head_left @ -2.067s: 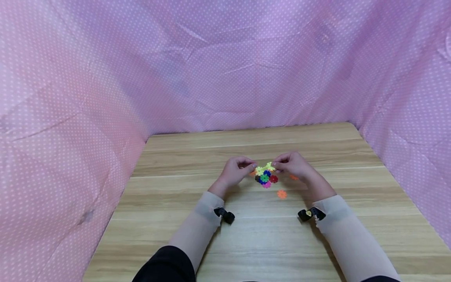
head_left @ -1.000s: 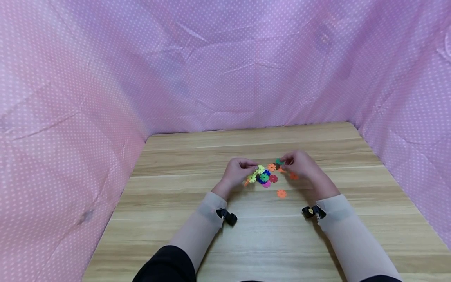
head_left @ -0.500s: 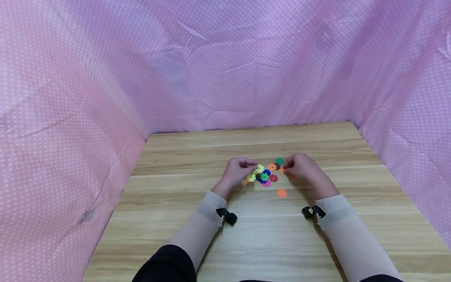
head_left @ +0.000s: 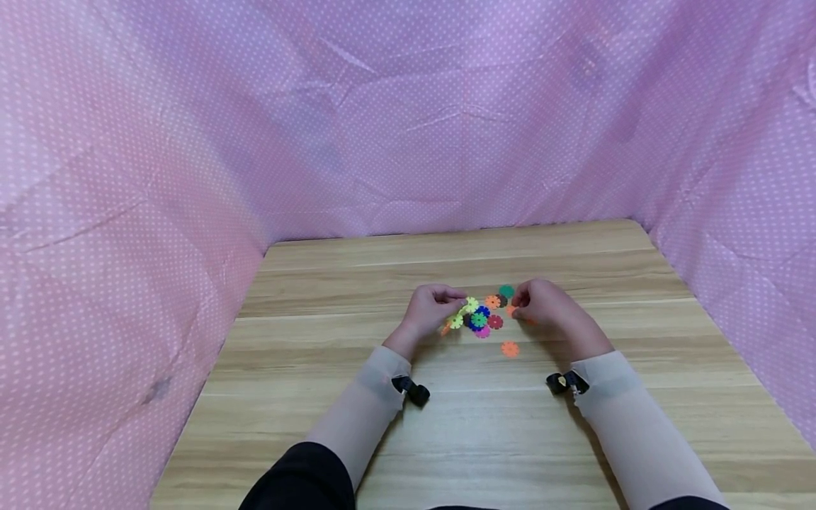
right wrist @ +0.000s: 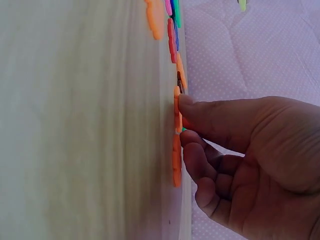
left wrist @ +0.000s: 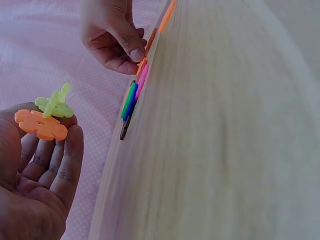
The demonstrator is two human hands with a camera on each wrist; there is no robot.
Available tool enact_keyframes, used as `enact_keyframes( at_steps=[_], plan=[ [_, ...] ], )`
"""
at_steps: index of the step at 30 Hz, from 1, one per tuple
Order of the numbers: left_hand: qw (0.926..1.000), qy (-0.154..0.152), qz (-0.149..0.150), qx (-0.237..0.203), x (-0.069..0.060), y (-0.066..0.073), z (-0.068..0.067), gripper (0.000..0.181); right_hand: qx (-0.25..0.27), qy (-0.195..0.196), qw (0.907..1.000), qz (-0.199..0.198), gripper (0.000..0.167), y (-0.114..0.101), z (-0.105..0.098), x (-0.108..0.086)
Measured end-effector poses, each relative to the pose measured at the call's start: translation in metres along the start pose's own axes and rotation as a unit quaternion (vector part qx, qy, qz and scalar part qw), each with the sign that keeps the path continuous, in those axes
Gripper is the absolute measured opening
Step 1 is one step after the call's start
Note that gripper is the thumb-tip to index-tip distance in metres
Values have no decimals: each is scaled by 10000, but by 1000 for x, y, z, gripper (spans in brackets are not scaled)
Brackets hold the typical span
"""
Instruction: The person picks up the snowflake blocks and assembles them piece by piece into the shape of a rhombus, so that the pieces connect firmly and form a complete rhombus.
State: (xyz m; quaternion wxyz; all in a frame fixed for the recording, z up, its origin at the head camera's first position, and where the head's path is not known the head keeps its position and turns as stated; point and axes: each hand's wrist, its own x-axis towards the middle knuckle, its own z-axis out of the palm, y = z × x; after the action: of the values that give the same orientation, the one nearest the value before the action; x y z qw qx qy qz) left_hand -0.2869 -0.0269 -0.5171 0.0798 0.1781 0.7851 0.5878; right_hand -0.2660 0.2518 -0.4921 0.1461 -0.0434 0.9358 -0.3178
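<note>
Flower-shaped pieces [head_left: 479, 321] lie below and right of the frame's centre. The left hand [head_left: 428, 310] grips a joined yellow-and-orange cluster [head_left: 471, 305]; the right hand [head_left: 542, 301], now moved rightward off it, pinches an orange piece [head_left: 510, 311], leaving the left alone supporting the cluster.

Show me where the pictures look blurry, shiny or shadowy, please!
Head view: a pale shine on the table between the arms, with soft shadows beside them; left wrist view: the table's grain looks smeary, but the orange flower piece in the left hand looks clearer; right wrist view: the grain is soft too, with a darker patch near the right hand.
</note>
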Motion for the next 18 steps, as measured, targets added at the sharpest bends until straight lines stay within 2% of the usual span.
enact_keyframes(
  at_steps=[11,18],
  plan=[
    [9999,-4,-84,-93,-1,1,1,9,-125,33,9994,-332,18,6,-1,3],
    [9998,-2,-169,-144,-1,2,1,11,602,270,9968,-449,8,2,-2,5]
  ],
)
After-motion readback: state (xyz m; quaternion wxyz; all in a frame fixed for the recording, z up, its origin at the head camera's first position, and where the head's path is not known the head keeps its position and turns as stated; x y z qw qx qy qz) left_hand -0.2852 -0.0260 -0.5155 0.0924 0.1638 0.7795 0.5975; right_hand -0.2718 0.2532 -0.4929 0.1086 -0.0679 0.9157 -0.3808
